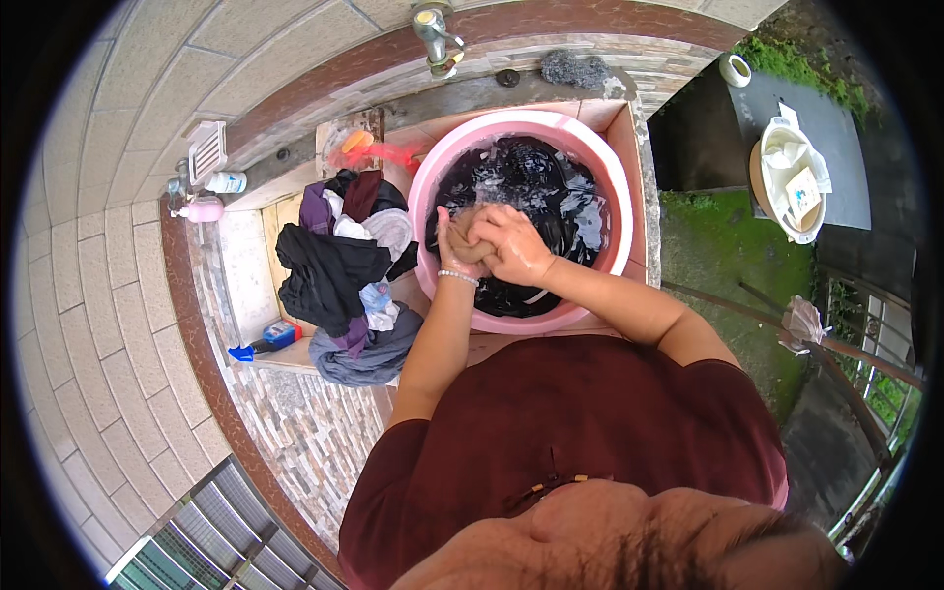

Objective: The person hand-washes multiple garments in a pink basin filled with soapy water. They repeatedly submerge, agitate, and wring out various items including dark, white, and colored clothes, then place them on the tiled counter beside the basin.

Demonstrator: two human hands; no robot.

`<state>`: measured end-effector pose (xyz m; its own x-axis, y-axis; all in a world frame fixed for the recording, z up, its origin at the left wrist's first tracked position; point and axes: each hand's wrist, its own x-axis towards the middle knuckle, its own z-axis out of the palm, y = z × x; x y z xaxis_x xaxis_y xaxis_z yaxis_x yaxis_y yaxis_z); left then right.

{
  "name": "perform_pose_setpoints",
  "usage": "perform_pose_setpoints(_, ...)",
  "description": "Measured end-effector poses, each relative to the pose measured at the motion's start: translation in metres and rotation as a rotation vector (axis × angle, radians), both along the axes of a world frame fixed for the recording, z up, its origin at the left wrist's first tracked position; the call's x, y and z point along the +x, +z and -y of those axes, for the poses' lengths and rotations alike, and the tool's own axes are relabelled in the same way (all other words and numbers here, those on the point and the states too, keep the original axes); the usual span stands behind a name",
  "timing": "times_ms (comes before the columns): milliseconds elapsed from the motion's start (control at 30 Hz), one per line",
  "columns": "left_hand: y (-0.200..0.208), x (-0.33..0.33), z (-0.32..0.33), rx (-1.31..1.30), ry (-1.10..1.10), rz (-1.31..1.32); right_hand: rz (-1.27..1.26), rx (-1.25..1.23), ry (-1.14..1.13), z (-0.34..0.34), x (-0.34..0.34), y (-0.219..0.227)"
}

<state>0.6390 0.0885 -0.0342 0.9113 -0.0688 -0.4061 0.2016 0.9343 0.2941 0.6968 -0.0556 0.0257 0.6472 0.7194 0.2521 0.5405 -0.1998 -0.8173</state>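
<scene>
A bunched tan cloth [466, 239] is squeezed between my two hands above the left part of a pink basin [620, 221]. My left hand [452, 254], with a beaded bracelet at its wrist, presses on the cloth from the left. From the right, my right hand [511, 243] wraps its fingers over it. The cloth's full shape is hidden by my hands. Dark, wet clothes [521, 177] lie in water inside the basin, with lighter patches at the surface. Both forearms reach in over the basin's near rim.
Left of the basin is a heap of clothes [334, 270], mostly black, purple and grey. Beyond it lie a blue-and-red brush [280, 336] and a pink bottle [204, 209]. A tap [433, 39] juts from the far wall. An orange soap-like piece [356, 143] sits near the basin.
</scene>
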Motion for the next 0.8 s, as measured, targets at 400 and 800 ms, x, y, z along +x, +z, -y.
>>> perform_pose_setpoints(400, 0.001, 0.005, -0.013, 0.105, -0.069, 0.070, 0.358, 0.119, -0.022, -0.031, -0.004, 0.011)
perform_pose_setpoints(800, -0.019, -0.010, 0.028, 1.365, -0.191, -0.580, -0.016, -0.612, -0.232, 0.016, 0.064, -0.046)
